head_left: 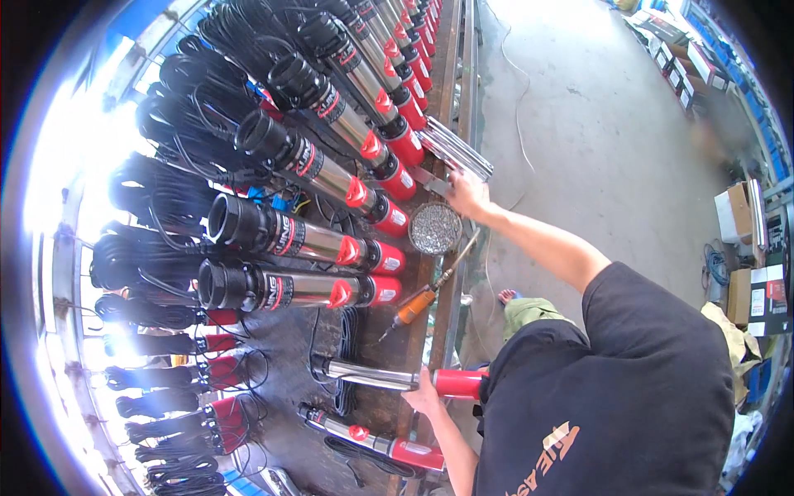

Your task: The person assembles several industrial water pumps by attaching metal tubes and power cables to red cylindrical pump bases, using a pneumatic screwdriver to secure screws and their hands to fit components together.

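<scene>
A slim submersible pump (372,374) with a steel body and a red end lies crosswise over the bench edge, the red end against my body. My left hand (426,392) is closed around it just beside the red part. Farther off, my right hand (469,194) has its fingers closed on a flat silver metal strip (432,181), next to a stack of long shiny metal strips (463,152). Close by stands a round tub of small metal screws (436,229). An orange power screwdriver (415,307) rests on the bench between my hands.
Rows of steel-and-red pumps (310,241) with coiled black cables (169,194) crowd the bench. Another pump (372,438) lies near my left forearm. Beyond the bench edge is grey floor (579,124) with a thin cable, and cardboard boxes (738,306) stand along the right.
</scene>
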A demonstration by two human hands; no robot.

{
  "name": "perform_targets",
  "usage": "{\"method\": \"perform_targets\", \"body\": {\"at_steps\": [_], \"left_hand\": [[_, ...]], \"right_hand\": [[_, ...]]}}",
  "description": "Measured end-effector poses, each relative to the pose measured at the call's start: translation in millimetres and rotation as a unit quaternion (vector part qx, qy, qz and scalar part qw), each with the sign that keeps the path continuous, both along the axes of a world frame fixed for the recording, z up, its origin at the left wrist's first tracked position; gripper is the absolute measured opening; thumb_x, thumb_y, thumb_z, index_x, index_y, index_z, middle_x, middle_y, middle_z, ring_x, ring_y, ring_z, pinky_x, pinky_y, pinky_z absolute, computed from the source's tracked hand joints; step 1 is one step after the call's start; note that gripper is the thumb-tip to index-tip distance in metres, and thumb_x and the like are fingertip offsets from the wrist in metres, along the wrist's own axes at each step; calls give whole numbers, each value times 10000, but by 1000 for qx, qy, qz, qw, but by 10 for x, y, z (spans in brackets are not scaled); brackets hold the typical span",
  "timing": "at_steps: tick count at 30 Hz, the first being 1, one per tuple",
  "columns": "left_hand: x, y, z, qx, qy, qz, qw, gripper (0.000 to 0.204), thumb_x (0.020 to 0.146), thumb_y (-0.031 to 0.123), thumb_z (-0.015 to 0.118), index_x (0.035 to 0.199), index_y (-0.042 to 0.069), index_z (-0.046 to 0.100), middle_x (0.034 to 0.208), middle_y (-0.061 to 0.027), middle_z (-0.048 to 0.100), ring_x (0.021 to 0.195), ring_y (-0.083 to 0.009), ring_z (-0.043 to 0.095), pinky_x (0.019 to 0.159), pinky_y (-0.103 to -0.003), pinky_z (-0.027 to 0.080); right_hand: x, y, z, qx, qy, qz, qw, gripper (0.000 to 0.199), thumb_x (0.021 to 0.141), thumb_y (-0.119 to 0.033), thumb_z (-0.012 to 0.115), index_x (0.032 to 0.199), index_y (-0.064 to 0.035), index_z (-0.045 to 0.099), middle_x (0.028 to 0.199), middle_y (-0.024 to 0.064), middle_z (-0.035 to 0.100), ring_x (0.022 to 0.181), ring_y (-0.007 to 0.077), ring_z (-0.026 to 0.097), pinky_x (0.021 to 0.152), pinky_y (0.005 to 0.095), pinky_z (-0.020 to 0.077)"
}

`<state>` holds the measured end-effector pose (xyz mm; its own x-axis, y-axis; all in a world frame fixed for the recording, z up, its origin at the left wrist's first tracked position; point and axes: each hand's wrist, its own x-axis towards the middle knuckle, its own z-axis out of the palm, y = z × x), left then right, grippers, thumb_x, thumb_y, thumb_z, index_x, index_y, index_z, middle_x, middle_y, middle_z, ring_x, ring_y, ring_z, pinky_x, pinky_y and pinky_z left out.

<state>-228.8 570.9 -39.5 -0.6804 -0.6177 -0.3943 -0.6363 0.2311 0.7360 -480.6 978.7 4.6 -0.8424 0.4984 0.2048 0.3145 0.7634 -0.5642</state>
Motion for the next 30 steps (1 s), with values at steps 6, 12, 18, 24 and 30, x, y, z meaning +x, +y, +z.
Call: {"method": "perform_targets", "body": {"at_steps": [6,12,18,24,30], "left_hand": [[-66,55,-66,64,42,15,997,660,766,141,857,1270,-94,503,1146,-187,650,953,-260,660,849,-407,568],[102,-264,-280,85,50,0,995,631,795,175,852,1243,-93,498,1122,-175,639,907,-238,648,790,-385,565],[166,106,520,-204,134,-44,969,521,827,164,804,1168,-105,516,1070,-222,578,977,-339,605,884,-434,509],[-149,991,2042,-179,310,-345,868,425,758,93,811,1146,6,663,1142,-161,635,1097,-358,578,1013,-453,433],[-459,1014,2142,99,316,-260,907,297,895,76,703,1175,2,635,1082,-92,645,953,-174,636,822,-309,520]], "right_hand": [[-567,767,-205,53,-154,-16,987,251,839,-209,625,987,-54,757,997,199,730,924,369,723,804,460,582],[-591,725,22,34,-164,-20,986,225,823,-162,641,957,-35,768,995,191,740,941,343,735,810,439,591],[-340,955,163,-35,-98,-55,993,395,734,-309,731,927,35,723,873,238,709,877,373,723,816,449,581],[1130,-516,830,-570,-71,106,811,204,871,-227,700,792,-40,724,631,-25,577,556,50,491,495,242,374],[2123,-1334,1360,-390,-67,305,866,190,821,-158,758,852,27,725,645,64,640,613,126,613,552,304,483]]}}
